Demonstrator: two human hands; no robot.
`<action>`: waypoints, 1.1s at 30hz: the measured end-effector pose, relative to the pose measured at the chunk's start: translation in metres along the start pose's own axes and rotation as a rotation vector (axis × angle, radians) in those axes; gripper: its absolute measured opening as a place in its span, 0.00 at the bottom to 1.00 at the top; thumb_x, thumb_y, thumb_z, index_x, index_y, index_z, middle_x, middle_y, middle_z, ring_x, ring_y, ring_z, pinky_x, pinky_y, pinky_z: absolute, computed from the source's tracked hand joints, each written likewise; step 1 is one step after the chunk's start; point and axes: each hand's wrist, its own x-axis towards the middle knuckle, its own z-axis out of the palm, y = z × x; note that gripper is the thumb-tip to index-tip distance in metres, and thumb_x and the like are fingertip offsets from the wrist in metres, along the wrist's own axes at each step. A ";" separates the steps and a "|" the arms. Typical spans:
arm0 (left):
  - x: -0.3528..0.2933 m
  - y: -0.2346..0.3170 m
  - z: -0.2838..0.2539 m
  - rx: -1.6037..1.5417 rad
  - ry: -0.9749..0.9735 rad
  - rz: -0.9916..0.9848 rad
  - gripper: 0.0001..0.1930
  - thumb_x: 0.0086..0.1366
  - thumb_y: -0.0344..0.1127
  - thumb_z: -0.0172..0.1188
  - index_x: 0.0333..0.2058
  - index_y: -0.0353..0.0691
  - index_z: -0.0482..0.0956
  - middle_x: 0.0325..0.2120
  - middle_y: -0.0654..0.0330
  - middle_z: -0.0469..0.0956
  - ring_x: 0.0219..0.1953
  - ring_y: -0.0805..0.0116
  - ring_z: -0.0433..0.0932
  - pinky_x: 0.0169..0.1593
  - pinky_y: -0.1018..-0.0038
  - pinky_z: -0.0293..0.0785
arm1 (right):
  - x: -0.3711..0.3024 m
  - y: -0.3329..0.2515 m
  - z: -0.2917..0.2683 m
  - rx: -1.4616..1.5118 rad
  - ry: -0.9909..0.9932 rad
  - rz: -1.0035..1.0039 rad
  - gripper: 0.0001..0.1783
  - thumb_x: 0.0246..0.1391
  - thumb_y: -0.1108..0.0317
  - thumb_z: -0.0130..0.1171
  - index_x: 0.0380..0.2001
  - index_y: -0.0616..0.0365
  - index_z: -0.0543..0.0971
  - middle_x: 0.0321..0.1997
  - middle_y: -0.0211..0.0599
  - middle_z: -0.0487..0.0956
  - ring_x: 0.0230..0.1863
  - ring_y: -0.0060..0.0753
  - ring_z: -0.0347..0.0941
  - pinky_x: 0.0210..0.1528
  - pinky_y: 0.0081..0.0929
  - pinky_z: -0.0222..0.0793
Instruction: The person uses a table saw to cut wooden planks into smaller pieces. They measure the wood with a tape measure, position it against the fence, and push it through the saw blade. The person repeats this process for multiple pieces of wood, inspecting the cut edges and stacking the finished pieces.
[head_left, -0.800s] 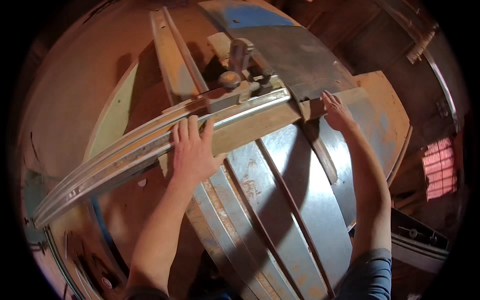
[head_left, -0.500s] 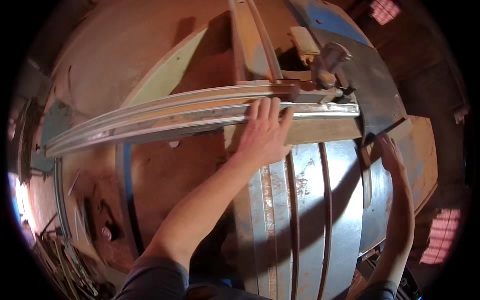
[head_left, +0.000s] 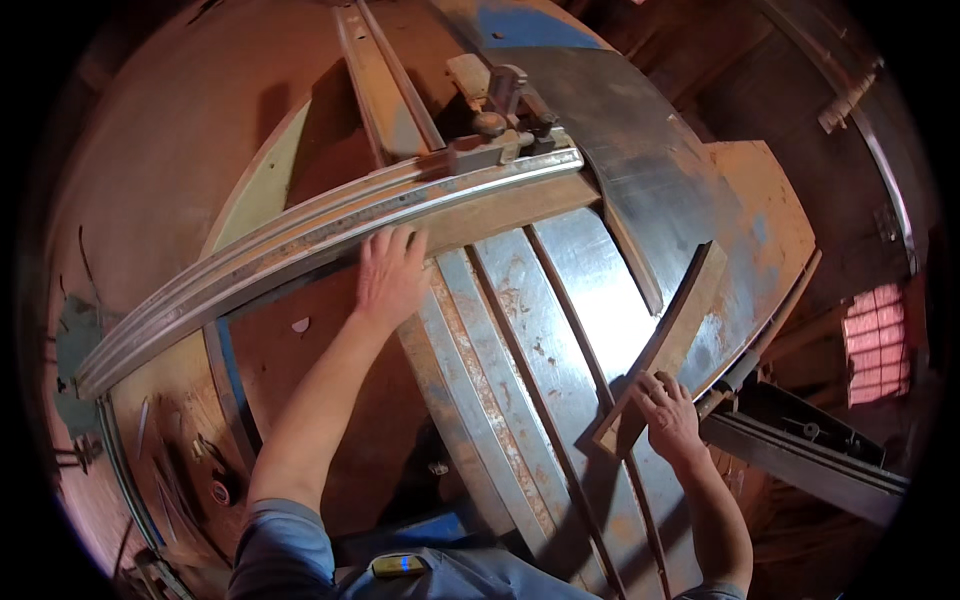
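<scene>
My left hand (head_left: 390, 275) is at the left end of a long wooden board (head_left: 505, 213), its fingers bent over the board's top and its thumb hidden. That board lies along the near side of a long metal fence (head_left: 340, 212). Farther right, my right hand (head_left: 668, 415) grips the near end of a shorter wooden board (head_left: 675, 335). This piece slants across the grooved metal saw table (head_left: 545, 320), its far end pointing away to the right. Between the two boards, a narrow brown strip (head_left: 632, 252) runs along the table.
A clamp-like metal fitting (head_left: 505, 105) sits on the fence near its right end. Beyond the fence, a rail (head_left: 385, 85) runs away from me. Small tools and a round tape measure (head_left: 222, 490) lie at the lower left. A metal beam (head_left: 800, 465) juts out at the right.
My right hand has come nearer to me, bringing the shorter board onto the near part of the table. My left hand has slid to the long board's left end. The view has shifted right.
</scene>
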 end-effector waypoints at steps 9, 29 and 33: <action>-0.005 -0.008 -0.030 0.076 -0.089 -0.183 0.32 0.55 0.43 0.71 0.54 0.33 0.73 0.53 0.46 0.69 0.60 0.46 0.65 0.62 0.55 0.67 | -0.061 -0.055 -0.001 0.042 0.025 0.053 0.27 0.50 0.72 0.56 0.57 0.50 0.75 0.65 0.33 0.70 0.64 0.46 0.64 0.60 0.43 0.63; -0.297 0.096 -0.135 -1.564 -0.557 -1.169 0.23 0.62 0.38 0.66 0.50 0.30 0.70 0.44 0.55 0.78 0.46 0.65 0.79 0.47 0.66 0.77 | -0.085 -0.058 0.009 0.267 0.065 0.157 0.31 0.53 0.76 0.55 0.63 0.54 0.71 0.71 0.38 0.66 0.70 0.48 0.62 0.68 0.41 0.62; -0.376 0.103 -0.139 -1.542 -0.638 -0.900 0.26 0.61 0.38 0.68 0.47 0.24 0.67 0.43 0.55 0.75 0.48 0.69 0.76 0.49 0.72 0.76 | -0.083 -0.112 -0.021 0.836 0.232 0.219 0.34 0.58 0.66 0.61 0.66 0.62 0.66 0.69 0.53 0.68 0.69 0.53 0.65 0.70 0.41 0.62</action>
